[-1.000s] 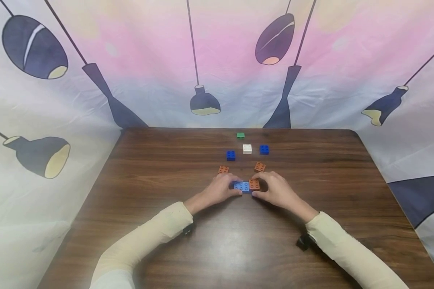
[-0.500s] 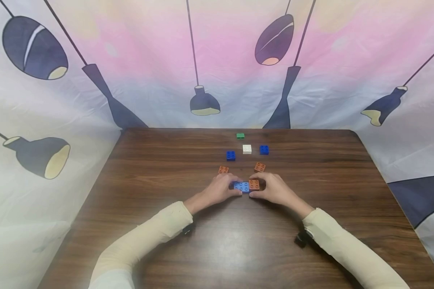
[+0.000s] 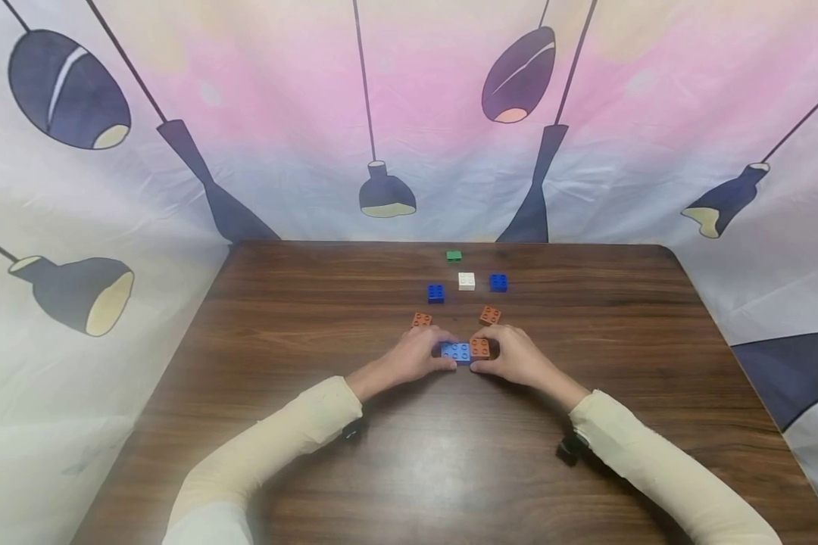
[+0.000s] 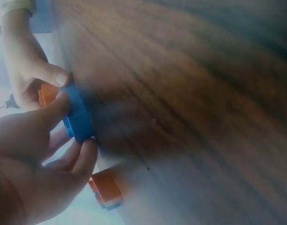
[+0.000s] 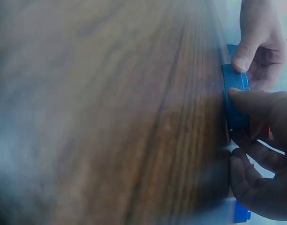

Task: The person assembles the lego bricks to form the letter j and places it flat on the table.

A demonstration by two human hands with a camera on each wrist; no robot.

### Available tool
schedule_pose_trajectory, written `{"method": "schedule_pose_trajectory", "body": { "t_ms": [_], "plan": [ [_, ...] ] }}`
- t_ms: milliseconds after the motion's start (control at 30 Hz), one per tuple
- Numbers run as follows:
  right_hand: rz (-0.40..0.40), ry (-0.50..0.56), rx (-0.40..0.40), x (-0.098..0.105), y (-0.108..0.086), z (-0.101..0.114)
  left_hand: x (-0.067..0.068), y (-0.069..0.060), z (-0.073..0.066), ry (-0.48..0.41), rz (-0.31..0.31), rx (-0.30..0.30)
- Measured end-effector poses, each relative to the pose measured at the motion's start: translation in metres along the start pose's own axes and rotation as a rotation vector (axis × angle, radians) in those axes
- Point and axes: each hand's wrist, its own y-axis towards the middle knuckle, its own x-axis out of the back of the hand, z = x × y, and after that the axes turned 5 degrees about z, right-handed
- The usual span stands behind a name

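While both hands [image 3: 417, 356] [image 3: 519, 359] grip a blue brick [image 3: 455, 353], an orange brick [image 3: 479, 347] tops it.

Brn tbl [image 3: 409, 469], grn brick [image 3: 454, 256], wht brick [image 3: 466, 282], blu/orng bricks [image 3: 455, 353]

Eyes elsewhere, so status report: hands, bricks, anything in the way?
Left hand grips light blue brick. Right hand pinches its other end, orange brick atop. Two loose orange bricks just beyond; nothing plainly blocking.

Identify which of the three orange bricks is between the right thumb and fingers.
The orange brick at the right end of the light-blue brick in the head view; the other two lie apart, farther back.
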Motion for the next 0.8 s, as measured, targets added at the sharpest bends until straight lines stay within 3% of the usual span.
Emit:
{"method": "schedule_pose_trajectory", "body": {
  "t_ms": [300,533,800],
  "plan": [
    [0.007,-0.024,-0.012,0.001,0.0,0.001,0.022,-0.012,0.0,0.015,-0.068,-0.046],
    [0.029,-0.037,-0.051,0.001,-0.001,0.001,0.038,-0.013,0.014,0.046,-0.064,-0.065],
    [0.025,-0.045,-0.034,0.001,0.002,-0.001,0.045,-0.007,0.034,0.076,-0.033,-0.068]
  ]
}}
